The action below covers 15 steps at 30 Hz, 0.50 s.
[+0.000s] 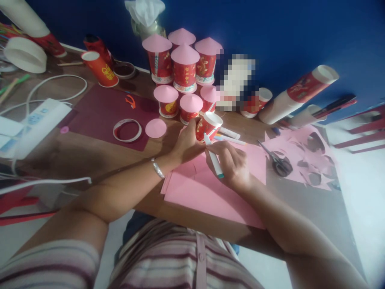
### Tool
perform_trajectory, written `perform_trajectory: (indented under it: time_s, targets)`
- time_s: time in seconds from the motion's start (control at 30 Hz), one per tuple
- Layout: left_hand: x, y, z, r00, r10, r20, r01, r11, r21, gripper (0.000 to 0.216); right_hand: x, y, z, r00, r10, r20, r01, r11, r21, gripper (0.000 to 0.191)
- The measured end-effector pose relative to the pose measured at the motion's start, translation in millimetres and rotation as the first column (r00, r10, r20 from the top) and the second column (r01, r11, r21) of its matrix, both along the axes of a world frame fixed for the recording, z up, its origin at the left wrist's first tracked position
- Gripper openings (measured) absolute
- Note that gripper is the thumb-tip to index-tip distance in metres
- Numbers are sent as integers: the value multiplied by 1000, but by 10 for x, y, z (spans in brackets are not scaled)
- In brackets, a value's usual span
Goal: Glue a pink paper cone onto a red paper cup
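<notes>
Soft daylight, dim over the table [90,148], floor right of it washed out white. The view bows at its edges, a pixelated block sits above the table, everything slightly blurred.

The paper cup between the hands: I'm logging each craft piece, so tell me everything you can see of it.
The paper cup is small, red with a printed pattern and a white rim and inside, and looks like coated paper. It has no pink cone lid, unlike the cups behind it. It is tipped, its open mouth facing up and to the right, above the pink paper sheet. The left hand grips its side, and the right hand holds a white marker whose tip meets the cup's lower edge.
</notes>
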<state>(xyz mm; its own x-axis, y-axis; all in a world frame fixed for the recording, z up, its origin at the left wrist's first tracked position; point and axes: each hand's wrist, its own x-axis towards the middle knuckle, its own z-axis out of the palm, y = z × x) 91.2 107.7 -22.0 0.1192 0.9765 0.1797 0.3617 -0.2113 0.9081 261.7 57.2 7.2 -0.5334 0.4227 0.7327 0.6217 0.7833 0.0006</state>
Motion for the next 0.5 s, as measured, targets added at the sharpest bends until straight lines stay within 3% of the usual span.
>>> perform_trajectory:
  time_s: [0.5]
  targets:
    - [-4,16,-31,997,2,80,-1,1000,-21,63,0,-2,-20,1000,17,-23,-17,999,-27,28]
